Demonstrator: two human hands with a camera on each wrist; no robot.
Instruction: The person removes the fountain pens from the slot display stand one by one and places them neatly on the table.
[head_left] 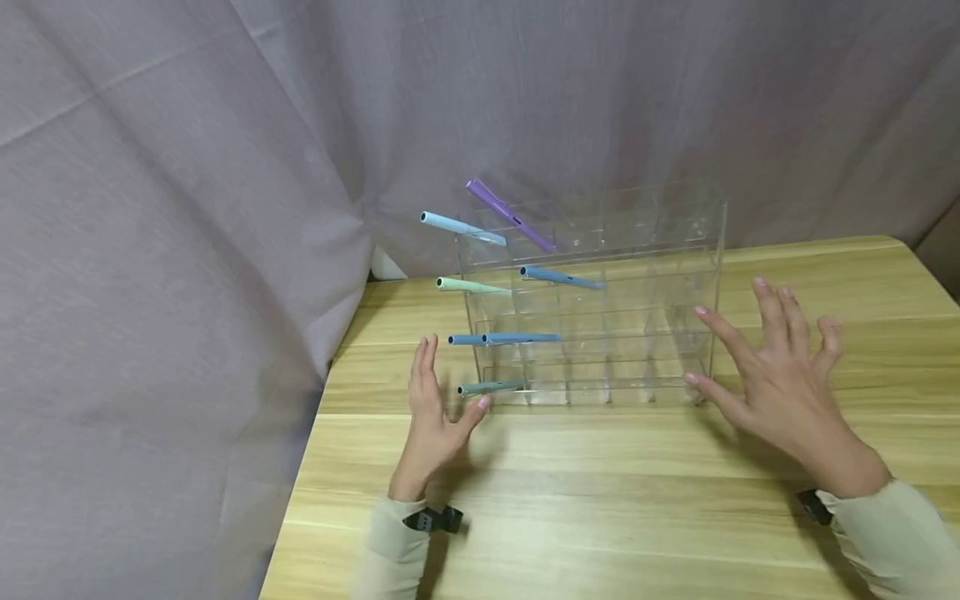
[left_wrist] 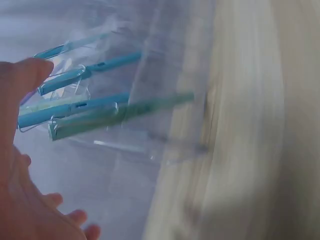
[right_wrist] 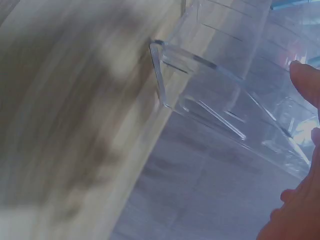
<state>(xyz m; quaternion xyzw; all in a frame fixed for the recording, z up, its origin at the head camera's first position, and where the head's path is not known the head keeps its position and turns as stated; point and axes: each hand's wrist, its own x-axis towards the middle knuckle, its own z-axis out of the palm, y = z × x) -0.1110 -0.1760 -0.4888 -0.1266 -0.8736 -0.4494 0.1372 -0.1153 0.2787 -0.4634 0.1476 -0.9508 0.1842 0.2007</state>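
Note:
A clear tiered pen rack (head_left: 630, 321) with many compartments stands on the wooden table. Capped pens lean in its left columns: a purple pen (head_left: 510, 215), a light blue pen (head_left: 463, 228), a pale green pen (head_left: 472, 286), a blue pen (head_left: 561, 277), two more blue ones in a lower tier and a dark green pen (head_left: 490, 387) at the front. My left hand (head_left: 435, 421) is beside the rack's left end, thumb near the dark green pen, fingers extended. At the right end, my right hand (head_left: 787, 387) spreads its fingers, with index and thumb tips close to the side wall (right_wrist: 225, 107).
The wood-grain table (head_left: 600, 508) extends in front of the rack and to its right. A grey-purple curtain (head_left: 600, 100) hangs behind the table and down its left side. Dark straps (head_left: 433, 520) with small devices sit at both wrists.

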